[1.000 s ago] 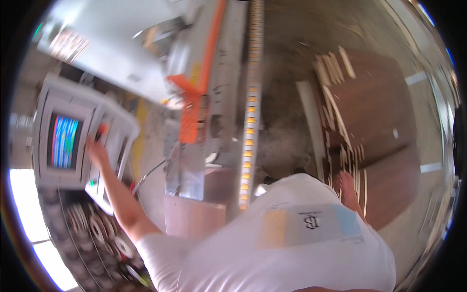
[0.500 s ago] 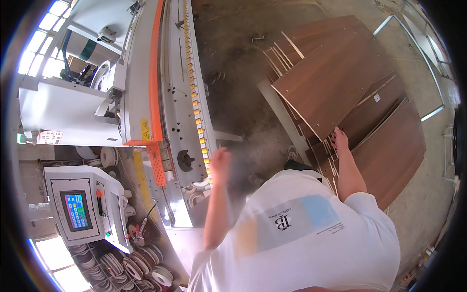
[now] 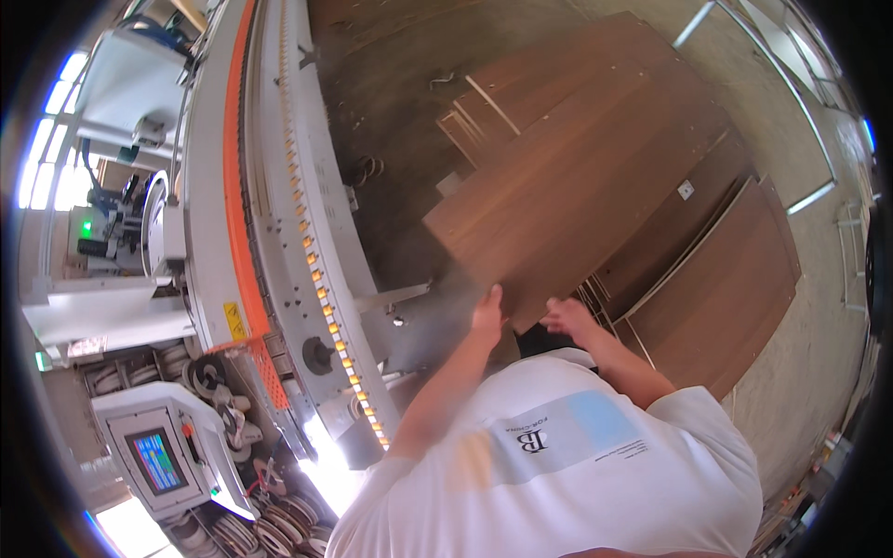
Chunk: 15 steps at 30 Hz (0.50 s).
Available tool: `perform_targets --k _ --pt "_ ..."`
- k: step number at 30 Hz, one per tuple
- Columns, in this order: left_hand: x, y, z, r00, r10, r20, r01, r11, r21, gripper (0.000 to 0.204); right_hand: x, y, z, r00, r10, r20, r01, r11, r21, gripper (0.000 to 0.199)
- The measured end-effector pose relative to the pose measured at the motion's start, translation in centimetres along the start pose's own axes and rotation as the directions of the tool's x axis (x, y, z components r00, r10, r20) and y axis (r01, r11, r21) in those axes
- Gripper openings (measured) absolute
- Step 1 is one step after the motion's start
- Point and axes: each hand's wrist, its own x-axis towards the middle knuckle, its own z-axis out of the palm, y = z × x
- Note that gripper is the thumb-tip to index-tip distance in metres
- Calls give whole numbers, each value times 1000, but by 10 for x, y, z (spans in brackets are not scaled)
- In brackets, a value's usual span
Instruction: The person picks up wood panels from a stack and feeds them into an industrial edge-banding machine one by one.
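A large brown wood panel [image 3: 567, 200] lies tilted over a stack of similar boards, its near end reaching toward my body. My left hand [image 3: 486, 318] grips the panel's near left edge, with the thumb on top and the other fingers hidden beneath. At the near right corner, my right hand [image 3: 569, 319] closes on the panel's edge with bent fingers. Beside and under it are more brown boards [image 3: 716, 288], fanned out unevenly.
Along my left runs a long grey machine with an orange strip [image 3: 233, 167] and a row of yellow rollers [image 3: 321, 290]. A control box with a lit screen [image 3: 156, 462] stands lower left, near rolls of edge banding [image 3: 270, 535]. A metal frame [image 3: 781, 93] stands far right.
My left hand has come from beside the machine to the panel's left edge. The panel has slid left and nearer to me, with my right hand moving along. My view has turned right.
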Motion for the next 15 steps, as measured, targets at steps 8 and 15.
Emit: perform_targets --k 8,15 --pt "-78 25 -100 968 87 -234 -87 996 11 46 -49 -121 -38 899 -432 -79 324 775 -543 25" --pt "-151 14 -235 862 129 -490 -210 971 -115 41 -9 -189 -181 202 -893 -403 -117 386 -915 46"
